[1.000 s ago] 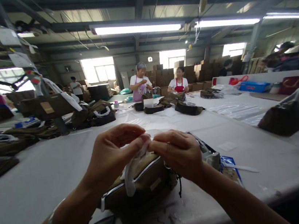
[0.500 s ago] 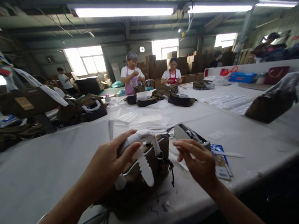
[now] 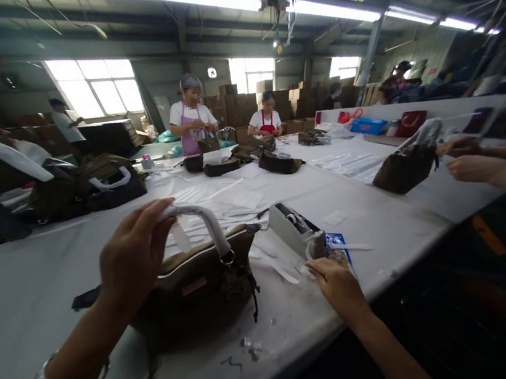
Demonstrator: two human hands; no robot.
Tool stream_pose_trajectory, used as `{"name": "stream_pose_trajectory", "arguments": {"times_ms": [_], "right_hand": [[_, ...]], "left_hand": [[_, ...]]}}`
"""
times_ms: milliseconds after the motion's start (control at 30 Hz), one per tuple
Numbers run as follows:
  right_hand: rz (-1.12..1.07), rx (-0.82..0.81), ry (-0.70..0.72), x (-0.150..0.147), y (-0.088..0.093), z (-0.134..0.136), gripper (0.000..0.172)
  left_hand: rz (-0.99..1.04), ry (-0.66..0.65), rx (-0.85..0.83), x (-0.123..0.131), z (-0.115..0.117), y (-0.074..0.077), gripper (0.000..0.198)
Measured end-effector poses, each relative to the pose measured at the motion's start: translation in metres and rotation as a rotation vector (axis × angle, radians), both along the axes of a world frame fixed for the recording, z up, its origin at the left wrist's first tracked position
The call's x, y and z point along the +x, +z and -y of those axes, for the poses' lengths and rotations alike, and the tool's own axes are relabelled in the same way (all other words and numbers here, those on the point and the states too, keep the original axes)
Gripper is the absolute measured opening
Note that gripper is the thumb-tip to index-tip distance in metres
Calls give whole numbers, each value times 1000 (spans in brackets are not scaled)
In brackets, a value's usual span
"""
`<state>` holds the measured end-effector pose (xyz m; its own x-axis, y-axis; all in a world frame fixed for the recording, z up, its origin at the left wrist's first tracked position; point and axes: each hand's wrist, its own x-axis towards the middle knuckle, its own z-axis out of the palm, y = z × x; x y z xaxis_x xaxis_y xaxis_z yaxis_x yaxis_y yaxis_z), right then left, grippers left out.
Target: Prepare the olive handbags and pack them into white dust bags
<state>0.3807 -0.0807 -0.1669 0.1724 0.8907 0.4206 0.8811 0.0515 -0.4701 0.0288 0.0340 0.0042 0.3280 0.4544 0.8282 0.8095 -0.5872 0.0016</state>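
A brown bag (image 3: pixel 192 291) sits in front of me on the white table (image 3: pixel 37 286). Its handle (image 3: pixel 201 218) is wrapped in white foam sheet. My left hand (image 3: pixel 133 255) is closed on the wrapped handle near its left end. My right hand (image 3: pixel 337 284) reaches to the front of a grey tape dispenser (image 3: pixel 293 231), fingers curled at the tape end; whether it holds tape is hidden. A blue-printed card (image 3: pixel 337 246) lies beside the dispenser.
Brown bags lie along the table at left (image 3: pixel 107 184) and far centre (image 3: pixel 277 162). Two people (image 3: pixel 192 120) work at the far end. Another person's hands (image 3: pixel 468 164) hold a bag (image 3: pixel 403 166) at right. Clear plastic sheets (image 3: pixel 347 164) lie spread out.
My hands have parted: the left stays on the wrapped handle and lifted it upright, the right dropped to the tape dispenser. The view has swung to the right.
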Motion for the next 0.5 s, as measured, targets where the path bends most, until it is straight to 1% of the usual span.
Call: {"name": "stream_pose_trajectory", "arguments": {"times_ms": [67,133,200,233,267,300,367,433,500], "right_hand": [[26,-26,35,5,-2,7,29],[52,-48,92,7,-5,13,35],[81,-61,136,5,-9,17,39],[95,-64,149,4,-11,17,37],[108,-64,156,2,-12,16,33],[120,-62,159,0,-13,15,28],[136,-50,153,-4,-14,13,21],[147,-30,148,-7,-14,11,20],[151,-10,147,-10,-14,9,22]], "left_hand": [[35,36,35,-8,5,-5,46],[43,-2,178,-11,16,-15,60],[-9,-132,340,-10,28,-30,68],[-55,-223,384,-8,33,-38,69],[-116,-321,392,-6,37,-47,67],[-176,-408,371,-3,40,-54,63],[-236,-511,270,3,43,-68,54],[-217,-573,138,8,42,-77,52],[-146,-644,-51,13,42,-84,53]]}}
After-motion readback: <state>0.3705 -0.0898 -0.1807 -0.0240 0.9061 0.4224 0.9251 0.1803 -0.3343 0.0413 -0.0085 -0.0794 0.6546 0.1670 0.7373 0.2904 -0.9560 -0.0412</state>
